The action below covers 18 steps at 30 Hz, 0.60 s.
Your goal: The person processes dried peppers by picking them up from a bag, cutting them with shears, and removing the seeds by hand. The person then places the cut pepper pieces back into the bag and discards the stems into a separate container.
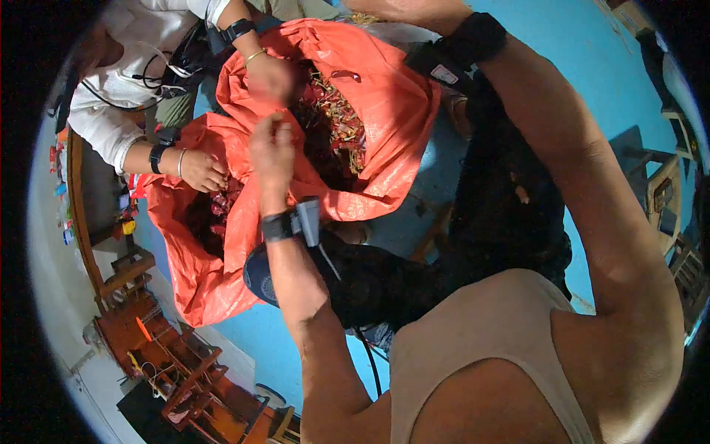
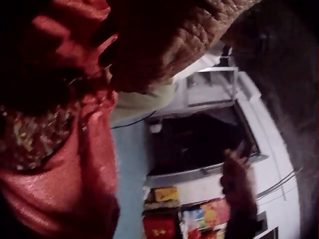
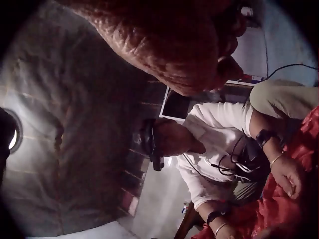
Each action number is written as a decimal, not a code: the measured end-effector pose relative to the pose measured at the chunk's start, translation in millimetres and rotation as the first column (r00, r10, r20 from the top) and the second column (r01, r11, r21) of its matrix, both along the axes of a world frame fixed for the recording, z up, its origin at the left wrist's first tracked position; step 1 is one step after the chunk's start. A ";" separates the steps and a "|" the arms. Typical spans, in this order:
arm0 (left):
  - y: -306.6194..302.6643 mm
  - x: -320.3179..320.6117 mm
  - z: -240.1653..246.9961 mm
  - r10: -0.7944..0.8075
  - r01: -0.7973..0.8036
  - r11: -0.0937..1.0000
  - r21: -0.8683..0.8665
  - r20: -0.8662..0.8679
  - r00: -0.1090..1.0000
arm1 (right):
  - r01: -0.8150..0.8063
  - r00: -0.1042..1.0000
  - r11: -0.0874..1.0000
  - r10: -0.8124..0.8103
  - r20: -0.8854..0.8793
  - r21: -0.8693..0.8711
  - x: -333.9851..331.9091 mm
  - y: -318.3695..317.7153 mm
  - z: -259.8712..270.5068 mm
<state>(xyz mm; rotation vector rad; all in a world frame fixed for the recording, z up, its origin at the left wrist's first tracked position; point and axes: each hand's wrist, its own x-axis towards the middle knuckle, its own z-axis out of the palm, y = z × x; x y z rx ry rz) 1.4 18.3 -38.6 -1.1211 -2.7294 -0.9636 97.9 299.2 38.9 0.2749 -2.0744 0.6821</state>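
Note:
My left hand is raised over the orange-red woven sacks, close to where their rims meet. In the left wrist view it is a dark shape beside the sack folds, its fingers hidden in shadow. The larger sack holds what look like dried red chillies with pale stalks. A smaller sack has darker red pods inside. My right hand is lifted high, mostly cut off at the top of the head view. Its fingers curl in the right wrist view, and I cannot tell whether they hold anything.
Another person in a white top sits across the sacks. One of their hands is at the larger sack, the other over the smaller one. Wooden furniture stands at lower left, wooden stools at right, on a blue floor.

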 end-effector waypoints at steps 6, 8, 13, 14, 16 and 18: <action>28.9 -4.7 -99.0 -0.169 0.143 0.950 -0.277 -0.073 0.983 | 0.147 0.944 0.915 -0.016 -0.331 0.375 -8.5 7.7 -6.1; 35.1 -6.0 -111.1 -0.042 -0.002 0.897 -0.441 -0.090 0.995 | 0.056 0.995 0.981 -0.040 -0.091 0.188 -6.4 5.4 -2.7; 34.5 -16.4 -121.4 -0.057 0.002 0.827 -0.562 -0.080 0.995 | 0.033 0.913 0.976 0.058 -0.404 0.216 -12.1 7.9 -7.0; 32.4 -19.0 -122.6 -0.057 0.003 0.825 -0.565 -0.078 0.995 | 0.052 0.884 0.975 0.055 -0.464 0.216 -13.2 7.8 -7.4; 26.6 -24.6 -120.6 0.092 -0.091 0.884 -0.459 -0.019 0.996 | 0.032 0.947 0.993 0.006 -0.322 0.112 -11.1 8.7 -6.8; 23.6 -27.7 -105.5 0.088 -0.095 0.918 -0.384 -0.035 0.995 | 0.025 0.984 1.000 -0.023 -0.175 0.008 -8.3 5.4 2.2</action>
